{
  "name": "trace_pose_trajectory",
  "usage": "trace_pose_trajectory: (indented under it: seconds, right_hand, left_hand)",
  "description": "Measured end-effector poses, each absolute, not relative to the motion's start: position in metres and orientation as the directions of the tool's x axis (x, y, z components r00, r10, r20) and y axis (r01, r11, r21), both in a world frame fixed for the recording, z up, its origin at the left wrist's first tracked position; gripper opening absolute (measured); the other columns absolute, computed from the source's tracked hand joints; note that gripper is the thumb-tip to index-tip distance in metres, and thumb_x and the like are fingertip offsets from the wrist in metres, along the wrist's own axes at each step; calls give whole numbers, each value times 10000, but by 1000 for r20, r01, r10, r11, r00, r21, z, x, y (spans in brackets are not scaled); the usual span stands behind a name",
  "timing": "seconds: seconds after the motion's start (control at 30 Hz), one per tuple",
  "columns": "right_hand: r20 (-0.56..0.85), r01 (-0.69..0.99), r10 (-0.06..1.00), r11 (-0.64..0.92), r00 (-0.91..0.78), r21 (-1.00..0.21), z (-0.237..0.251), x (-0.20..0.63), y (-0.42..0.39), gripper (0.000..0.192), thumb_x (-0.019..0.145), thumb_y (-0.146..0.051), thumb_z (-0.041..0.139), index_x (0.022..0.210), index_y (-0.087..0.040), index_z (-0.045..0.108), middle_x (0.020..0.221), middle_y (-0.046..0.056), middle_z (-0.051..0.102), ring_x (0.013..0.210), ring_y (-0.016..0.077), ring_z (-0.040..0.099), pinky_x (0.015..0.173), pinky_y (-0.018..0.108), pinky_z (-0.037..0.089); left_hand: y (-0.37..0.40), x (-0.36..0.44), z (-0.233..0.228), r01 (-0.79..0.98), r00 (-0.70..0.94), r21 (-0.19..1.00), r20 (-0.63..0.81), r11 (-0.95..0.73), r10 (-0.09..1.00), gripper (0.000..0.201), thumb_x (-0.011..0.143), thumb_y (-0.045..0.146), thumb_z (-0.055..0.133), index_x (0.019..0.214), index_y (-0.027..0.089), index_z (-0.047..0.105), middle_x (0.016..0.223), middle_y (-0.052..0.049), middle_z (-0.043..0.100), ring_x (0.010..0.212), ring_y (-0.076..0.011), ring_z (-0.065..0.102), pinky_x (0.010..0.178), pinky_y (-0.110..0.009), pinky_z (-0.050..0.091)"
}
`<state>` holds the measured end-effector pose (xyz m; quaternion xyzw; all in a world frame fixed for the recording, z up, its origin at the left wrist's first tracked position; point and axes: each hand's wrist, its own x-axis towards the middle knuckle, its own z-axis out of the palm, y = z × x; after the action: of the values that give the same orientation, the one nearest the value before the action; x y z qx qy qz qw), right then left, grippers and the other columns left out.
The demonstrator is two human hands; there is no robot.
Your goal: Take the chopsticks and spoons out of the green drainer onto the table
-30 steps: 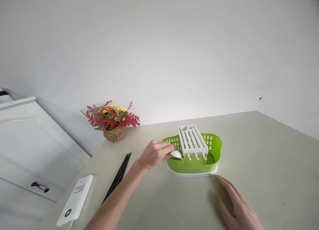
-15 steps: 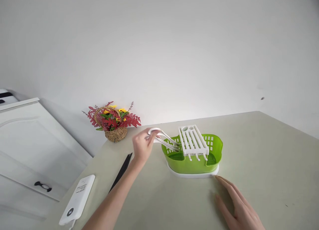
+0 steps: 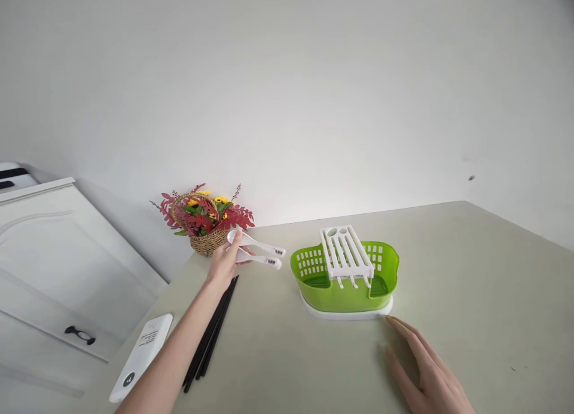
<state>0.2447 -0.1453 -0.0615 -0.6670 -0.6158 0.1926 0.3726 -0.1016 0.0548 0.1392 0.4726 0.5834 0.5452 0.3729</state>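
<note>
My left hand (image 3: pixel 224 263) holds two white spoons (image 3: pixel 260 253) by their bowls, handles pointing right, above the table to the left of a green cutlery drainer (image 3: pixel 345 291). The drainer stands on a white drip tray (image 3: pixel 345 313) and carries a white slotted rack (image 3: pixel 346 251) across its top. My right hand (image 3: pixel 430 372) lies flat on the table, fingers apart, fingertips just off the drip tray's right front corner. Black chopsticks (image 3: pixel 210 336) lie on the table under my left forearm.
A small wicker basket of red and yellow flowers (image 3: pixel 204 220) stands at the table's back left by the wall. A white remote-like device (image 3: pixel 141 357) lies near the left edge. A white cabinet door with a black handle (image 3: pixel 81 334) is further left.
My left hand pulled the two white spoons up out of the drainer's left compartment and carried them left, toward the flower basket. My right hand stayed flat on the table.
</note>
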Motion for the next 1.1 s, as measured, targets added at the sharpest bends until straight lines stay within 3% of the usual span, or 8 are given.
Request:
trace_pose_trajectory:
  seconds: [0.17, 0.3, 0.6, 0.87, 1.1]
  right_hand:
    - [206, 679, 960, 22, 191, -734, -59, 242, -146, 473, 978, -466, 485, 1441, -368, 482, 1509, 15, 569, 1302, 258, 622, 976, 412, 592]
    - [210, 688, 962, 32, 177, -725, -60, 243, -146, 478, 975, -464, 494, 1442, -359, 494, 1499, 33, 580, 1289, 271, 632, 965, 421, 597]
    - [188, 707, 969, 20, 161, -707, -61, 245, -147, 479, 982, -494, 477, 1449, -388, 460, 1521, -7, 561, 1307, 248, 621, 966, 399, 602]
    - [200, 737, 969, 29, 145, -676, -67, 246, -146, 465, 1000, -487, 461, 1449, -365, 457, 1525, 9, 555, 1349, 241, 587, 1035, 417, 569]
    - [281, 768, 953, 92, 117, -634, -71, 247, -144, 451, 1005, -449, 475, 1440, -330, 483, 1501, 29, 581, 1346, 241, 593, 1051, 417, 564]
  left_hand:
    - [45, -140, 121, 473, 43, 862, -229, 182, 972, 636, 644, 762, 773, 731, 142, 662, 637, -49, 688, 585, -229, 697, 561, -306, 544]
    - [40, -159, 110, 746, 208, 656, -392, 114, 896, 633, 693, 779, 706, 630, 151, 660, 588, -50, 685, 502, -213, 660, 514, -274, 476]
    - [47, -173, 91, 885, 158, 463, -385, 42, 909, 637, 681, 817, 650, 628, 183, 679, 587, -40, 706, 456, -195, 621, 459, -254, 438]
    - [50, -176, 82, 923, 143, 383, -394, 21, 908, 612, 725, 812, 589, 666, 206, 659, 646, -54, 726, 487, -222, 646, 444, -274, 429]
    - [52, -175, 71, 977, 189, 141, -257, -157, 948, 576, 819, 742, 526, 573, 221, 535, 538, -8, 574, 521, -186, 567, 509, -268, 346]
